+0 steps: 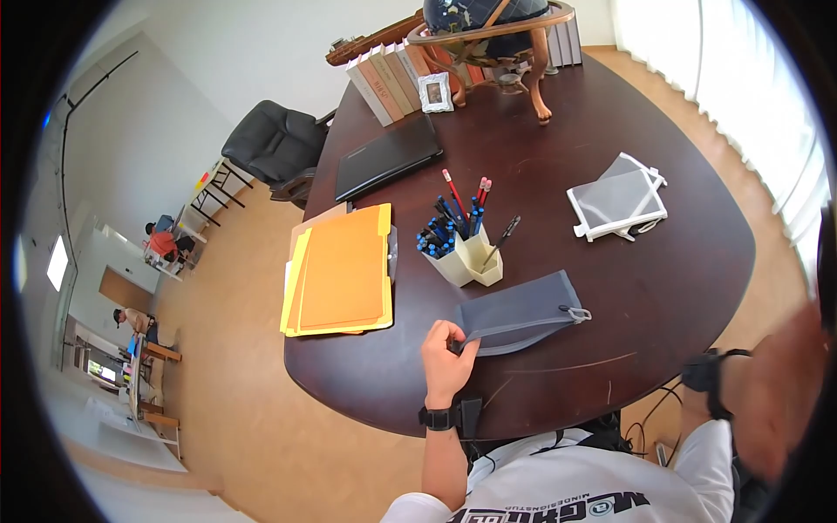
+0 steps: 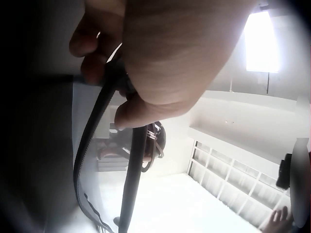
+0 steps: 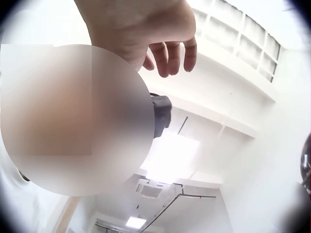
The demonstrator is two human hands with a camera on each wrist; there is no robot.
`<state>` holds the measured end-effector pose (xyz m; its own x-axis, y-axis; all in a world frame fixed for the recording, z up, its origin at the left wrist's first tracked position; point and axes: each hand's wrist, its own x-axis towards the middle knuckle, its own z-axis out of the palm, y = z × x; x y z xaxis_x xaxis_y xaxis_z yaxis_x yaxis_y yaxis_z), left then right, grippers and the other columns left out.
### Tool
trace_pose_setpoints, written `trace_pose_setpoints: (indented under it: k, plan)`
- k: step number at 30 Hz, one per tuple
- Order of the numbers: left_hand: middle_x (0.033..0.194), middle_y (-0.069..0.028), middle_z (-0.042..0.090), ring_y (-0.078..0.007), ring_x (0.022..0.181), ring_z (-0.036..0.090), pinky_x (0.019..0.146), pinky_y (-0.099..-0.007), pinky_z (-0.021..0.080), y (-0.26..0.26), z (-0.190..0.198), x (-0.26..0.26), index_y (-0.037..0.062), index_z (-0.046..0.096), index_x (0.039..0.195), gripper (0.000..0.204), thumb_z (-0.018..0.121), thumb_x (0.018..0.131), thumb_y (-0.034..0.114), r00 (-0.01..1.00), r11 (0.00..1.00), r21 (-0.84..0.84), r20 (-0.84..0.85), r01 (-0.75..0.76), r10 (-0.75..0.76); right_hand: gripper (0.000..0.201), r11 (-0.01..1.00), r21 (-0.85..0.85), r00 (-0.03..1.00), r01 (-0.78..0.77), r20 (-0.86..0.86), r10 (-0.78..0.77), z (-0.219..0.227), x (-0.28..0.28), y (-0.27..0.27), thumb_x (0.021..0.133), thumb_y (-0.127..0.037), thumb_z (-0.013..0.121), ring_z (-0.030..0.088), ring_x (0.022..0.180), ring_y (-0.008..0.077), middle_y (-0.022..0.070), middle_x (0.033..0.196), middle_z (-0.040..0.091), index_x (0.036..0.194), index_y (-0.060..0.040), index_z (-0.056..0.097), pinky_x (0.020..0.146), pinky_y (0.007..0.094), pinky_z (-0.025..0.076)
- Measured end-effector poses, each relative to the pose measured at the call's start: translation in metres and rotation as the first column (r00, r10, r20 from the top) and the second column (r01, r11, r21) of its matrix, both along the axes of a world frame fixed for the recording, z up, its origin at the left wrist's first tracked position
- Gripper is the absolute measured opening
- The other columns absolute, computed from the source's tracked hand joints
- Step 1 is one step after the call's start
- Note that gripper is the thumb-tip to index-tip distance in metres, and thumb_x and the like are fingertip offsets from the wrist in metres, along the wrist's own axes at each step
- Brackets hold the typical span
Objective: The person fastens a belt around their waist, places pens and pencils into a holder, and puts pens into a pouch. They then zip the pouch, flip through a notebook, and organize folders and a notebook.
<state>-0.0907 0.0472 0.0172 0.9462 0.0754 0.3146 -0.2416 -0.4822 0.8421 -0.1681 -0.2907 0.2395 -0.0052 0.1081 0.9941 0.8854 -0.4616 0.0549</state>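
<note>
Thumb and fingers of the left hand [image 1: 449, 370] clamp the left end of the grey pouch [image 1: 523, 303] on the table [image 1: 558, 392]; behind, a pale holder [image 1: 452, 267] carries pens and pencils [image 1: 451, 225]. The pouch's inside is hidden; right hand [image 3: 153, 24] partly cropped, fingers loosely bent, slightly apart

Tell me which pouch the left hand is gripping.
The dark gray pouch: the left hand pinches its corner. The white-edged pouches lie overlapping, farther back on the desk, with no hand on them.
</note>
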Motion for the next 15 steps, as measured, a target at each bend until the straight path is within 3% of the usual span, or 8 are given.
trace_pose_setpoints:
  k: [2, 4, 8, 10, 12, 13, 15]
  plan:
    - [0.073, -0.0056, 0.047, -0.0169, 0.061, 0.042, 0.056, -0.0307, 0.037, 0.000, -0.003, 0.000, 0.0009, 0.049, 0.075, 0.029, 0.078, 0.072, 0.003, 1.000, 1.000, -0.021, -0.024, 0.012, -0.013, 0.075, 0.995, -0.084, 0.983, -0.057, 0.172, 0.071, 0.024, -0.005, 0.005, 0.085, -0.048, 0.061, 0.057, 0.101, 0.0287, 0.0167, 0.118, 0.056, 0.135, -0.0023, 0.028, 0.087, 0.0446, 0.048]
    - [0.073, -0.0053, 0.047, -0.0164, 0.061, 0.043, 0.056, -0.0301, 0.037, -0.002, 0.000, 0.000, 0.0008, 0.050, 0.076, 0.028, 0.078, 0.072, 0.002, 0.998, 0.999, -0.029, -0.048, 0.028, -0.029, 0.074, 0.991, -0.112, 0.965, -0.078, 0.241, 0.104, 0.041, -0.003, 0.009, 0.085, -0.046, 0.062, 0.057, 0.100, 0.0284, 0.0165, 0.117, 0.056, 0.134, -0.0022, 0.029, 0.086, 0.0441, 0.048]
    - [0.073, -0.0056, 0.048, -0.0159, 0.060, 0.045, 0.056, -0.0300, 0.038, -0.004, -0.006, -0.001, 0.0016, 0.050, 0.076, 0.026, 0.076, 0.071, -0.001, 0.999, 0.998, -0.029, 0.018, 0.048, -0.047, 0.070, 0.987, -0.129, 0.954, -0.093, 0.271, 0.126, 0.054, 0.007, 0.008, 0.084, -0.044, 0.062, 0.057, 0.097, 0.0279, 0.0162, 0.115, 0.057, 0.132, -0.0022, 0.031, 0.084, 0.0432, 0.048]
    - [0.074, -0.0066, 0.050, -0.0173, 0.060, 0.046, 0.056, -0.0299, 0.040, -0.005, 0.011, -0.007, 0.0024, 0.050, 0.075, 0.027, 0.076, 0.070, -0.001, 0.998, 0.998, 0.050, -0.063, 0.030, -0.026, 0.069, 0.987, -0.134, 0.946, -0.092, 0.299, 0.129, 0.057, 0.008, 0.008, 0.084, -0.042, 0.063, 0.057, 0.095, 0.0276, 0.0161, 0.114, 0.057, 0.131, -0.0021, 0.032, 0.083, 0.0427, 0.048]
    - [0.073, -0.0069, 0.051, -0.0179, 0.059, 0.047, 0.055, -0.0303, 0.040, 0.000, -0.004, -0.004, 0.0030, 0.051, 0.075, 0.027, 0.077, 0.070, 0.000, 0.998, 0.999, 0.003, -0.034, 0.048, -0.048, 0.067, 0.986, -0.134, 0.937, -0.099, 0.320, 0.138, 0.062, 0.011, 0.007, 0.084, -0.041, 0.063, 0.057, 0.094, 0.0273, 0.0159, 0.113, 0.058, 0.130, -0.0021, 0.033, 0.082, 0.0422, 0.048]
    - [0.073, -0.0068, 0.051, -0.0176, 0.059, 0.047, 0.055, -0.0305, 0.040, 0.000, 0.002, -0.004, 0.0029, 0.052, 0.075, 0.026, 0.078, 0.070, 0.001, 0.999, 0.997, 0.062, -0.011, 0.050, -0.050, 0.066, 0.984, -0.140, 0.932, -0.105, 0.330, 0.147, 0.066, 0.011, 0.007, 0.084, -0.040, 0.063, 0.057, 0.093, 0.0271, 0.0158, 0.112, 0.058, 0.129, -0.0021, 0.034, 0.082, 0.0419, 0.048]
    - [0.073, -0.0062, 0.051, -0.0171, 0.059, 0.048, 0.055, -0.0301, 0.040, -0.003, 0.005, -0.005, 0.0030, 0.053, 0.076, 0.026, 0.078, 0.071, 0.002, 0.998, 0.999, 0.021, -0.035, 0.049, -0.048, 0.065, 0.981, -0.152, 0.923, -0.121, 0.347, 0.167, 0.073, 0.011, 0.009, 0.084, -0.039, 0.064, 0.057, 0.092, 0.0269, 0.0157, 0.111, 0.058, 0.128, -0.0020, 0.035, 0.081, 0.0415, 0.048]
